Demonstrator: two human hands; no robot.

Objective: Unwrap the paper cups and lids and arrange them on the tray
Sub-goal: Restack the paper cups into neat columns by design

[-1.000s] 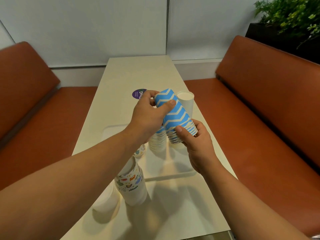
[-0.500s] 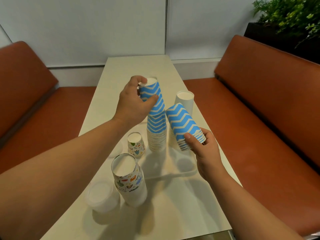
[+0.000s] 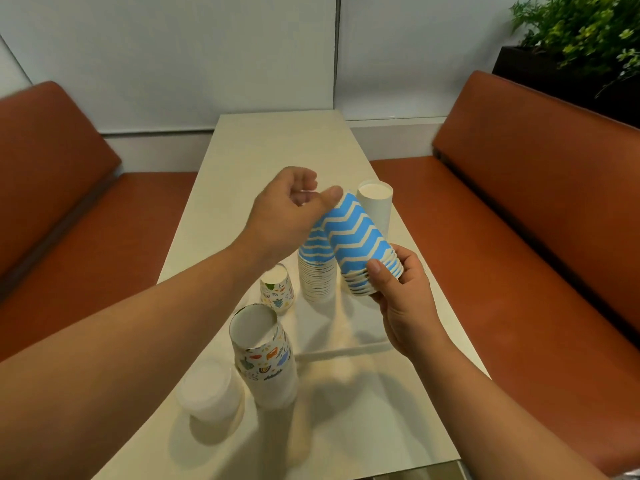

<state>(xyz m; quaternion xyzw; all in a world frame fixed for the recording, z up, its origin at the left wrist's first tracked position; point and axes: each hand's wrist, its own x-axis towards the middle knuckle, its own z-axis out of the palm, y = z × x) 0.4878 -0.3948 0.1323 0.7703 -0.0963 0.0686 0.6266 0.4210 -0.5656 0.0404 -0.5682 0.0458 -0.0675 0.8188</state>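
1. Gripping a tilted stack of blue zigzag cups (image 3: 360, 244), the right hand (image 3: 405, 299) has its thumb and fingers curled round the rim end; the closed end points up and away, toward the left hand.
2. Left hand (image 3: 287, 216) is raised over the table with fingers loosely curled and the thumb tip at the closed end of the tilted stack. Whether it pinches the top cup or only touches it cannot be told.
3. Second stack of blue zigzag cups (image 3: 317, 271) stands upside down on the tray (image 3: 346, 351), partly hidden behind the left hand and just beside the held stack.
4. Plain white cup stack (image 3: 375, 206) stands behind the held stack, at the far right of the tray area.
5. Small patterned cup (image 3: 277, 289) stands upside down at the left part of the tray, near the standing blue stack.
6. Tall stack of patterned cups (image 3: 265, 355) stands on the table (image 3: 277, 143) nearer the camera, beside the tray's near edge.
7. Stack of white lids (image 3: 209, 393) sits just left of the tall patterned stack.
8. Orange benches (image 3: 519, 220) flank the table; a potted plant (image 3: 581, 32) is at upper right.
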